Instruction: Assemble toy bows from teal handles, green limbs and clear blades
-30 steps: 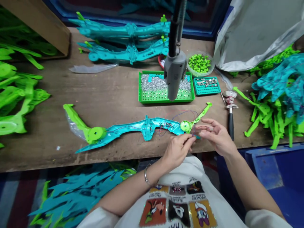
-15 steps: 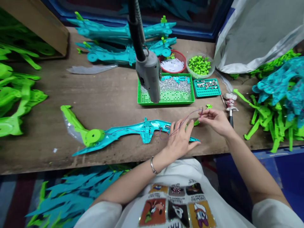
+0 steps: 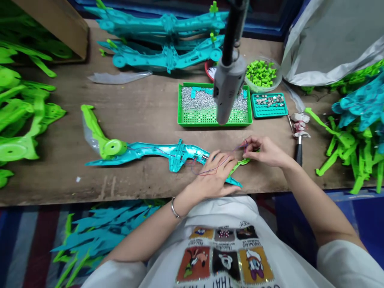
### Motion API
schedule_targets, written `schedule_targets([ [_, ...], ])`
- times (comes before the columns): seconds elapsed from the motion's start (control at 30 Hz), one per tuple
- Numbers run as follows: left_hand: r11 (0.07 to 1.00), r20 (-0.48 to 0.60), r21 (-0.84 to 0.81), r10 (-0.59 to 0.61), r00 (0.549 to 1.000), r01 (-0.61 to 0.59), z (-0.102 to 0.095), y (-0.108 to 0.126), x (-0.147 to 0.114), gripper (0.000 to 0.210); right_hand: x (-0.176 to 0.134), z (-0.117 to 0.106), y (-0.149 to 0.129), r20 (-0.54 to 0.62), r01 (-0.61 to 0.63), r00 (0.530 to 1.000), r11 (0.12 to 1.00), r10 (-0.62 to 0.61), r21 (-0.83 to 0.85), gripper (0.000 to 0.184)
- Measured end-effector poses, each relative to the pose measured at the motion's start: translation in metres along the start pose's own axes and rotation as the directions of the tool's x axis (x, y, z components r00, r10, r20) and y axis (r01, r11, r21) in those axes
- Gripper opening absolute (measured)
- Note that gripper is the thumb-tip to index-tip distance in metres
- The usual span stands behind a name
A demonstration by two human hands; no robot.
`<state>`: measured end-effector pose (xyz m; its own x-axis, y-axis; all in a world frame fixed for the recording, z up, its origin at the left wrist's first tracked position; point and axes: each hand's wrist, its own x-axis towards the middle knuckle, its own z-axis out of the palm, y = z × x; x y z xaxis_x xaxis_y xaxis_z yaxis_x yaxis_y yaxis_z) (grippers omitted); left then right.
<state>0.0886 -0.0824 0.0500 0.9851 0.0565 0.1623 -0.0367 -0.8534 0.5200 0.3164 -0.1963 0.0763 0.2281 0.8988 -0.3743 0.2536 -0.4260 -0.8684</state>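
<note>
A turquoise plastic toy bow half (image 3: 150, 150) lies along the bench, hollow side up, with a spring and thin wires inside. At its left end a lime green arm (image 3: 115, 148) with a round hub is fitted. My left hand (image 3: 214, 172) rests flat on the bow's right part, fingers stretched out. Red and purple wires (image 3: 207, 172) loop over the back of that hand. My right hand (image 3: 264, 151) pinches the wires' far end beside a green limb piece (image 3: 240, 163), which partly hides under my fingers.
Above the bow hangs a grey electric screwdriver (image 3: 229, 88), in front of a green tray of screws (image 3: 184, 120). A teal tray (image 3: 270, 112), a bowl of green pieces (image 3: 261, 74) and a black-handled tool (image 3: 299, 152) lie to the right. Stacked bow parts (image 3: 168, 24) stand behind.
My right hand has drawn in closer to the green limb piece with the wires. My left hand stays over the bow. The whole view has shifted, and the screwdriver appears farther right.
</note>
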Motion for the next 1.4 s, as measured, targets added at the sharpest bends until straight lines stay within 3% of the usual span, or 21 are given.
schedule_targets([
  [0.27,1.0,0.02,0.025,0.002,1.0,-0.003,0.008,0.015,0.004,0.074,0.001,0.004,0.007,0.039,0.017,0.999,0.999,-0.016,-0.029,0.036],
  [0.47,0.998,0.05,0.061,0.032,0.998,-0.035,0.01,0.012,0.005,0.067,-0.001,0.007,0.01,0.04,0.052,0.998,0.998,-0.051,-0.021,0.033],
  [0.7,0.998,0.056,0.039,0.051,0.997,-0.053,0.015,0.008,0.004,0.075,0.0,0.008,0.014,0.027,0.078,0.997,0.995,-0.077,-0.061,0.028],
  [1.13,0.996,0.072,0.045,-0.077,0.994,0.074,0.024,0.011,-0.003,0.081,-0.006,0.004,0.006,0.019,0.103,0.995,0.971,-0.101,-0.214,0.028],
  [1.4,0.997,0.085,0.043,-0.068,0.994,0.064,0.023,0.009,-0.003,0.082,-0.011,0.008,0.018,0.006,0.14,0.99,0.983,-0.14,-0.119,0.035],
])
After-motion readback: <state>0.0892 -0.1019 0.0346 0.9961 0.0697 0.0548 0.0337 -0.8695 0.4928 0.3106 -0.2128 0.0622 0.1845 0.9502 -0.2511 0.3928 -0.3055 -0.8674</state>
